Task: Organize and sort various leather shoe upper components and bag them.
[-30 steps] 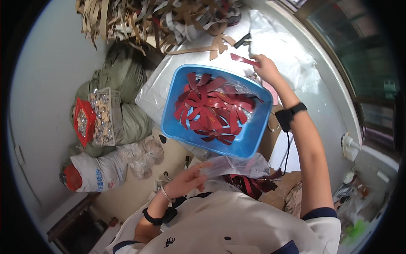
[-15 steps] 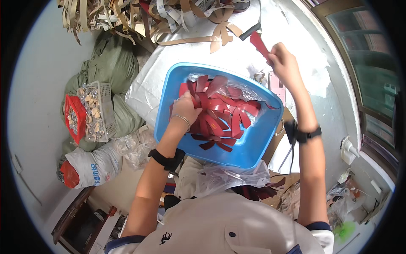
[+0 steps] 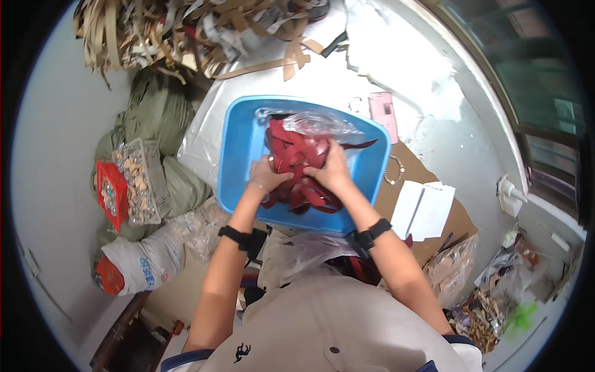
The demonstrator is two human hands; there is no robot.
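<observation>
A blue plastic basin (image 3: 227,152) sits in front of me, holding a heap of dark red leather-like strips (image 3: 296,152). From the left side, my left hand (image 3: 265,176) presses into the heap with fingers curled around some strips. Opposite it, my right hand (image 3: 332,171) grips the heap's right side, thumb toward me and fingers partly hidden behind the strips. The pieces are squeezed together between both hands. Crumpled clear plastic (image 3: 325,123) lies at the basin's far side. One dark strip (image 3: 361,144) sticks out to the right, apart from the heap.
Beyond the basin are tan strips (image 3: 291,62) and a dark object (image 3: 334,44) on a white-covered surface. To the right lie a flat pink object (image 3: 383,116), a beaded bracelet (image 3: 401,168) and white papers (image 3: 424,209). Baskets of small parts (image 3: 141,180) stand left, near green sacks (image 3: 158,105).
My right hand has come from the upper right, where it held up a red strip, down into the basin. My left hand has shifted lower, and the heap is now bunched together.
</observation>
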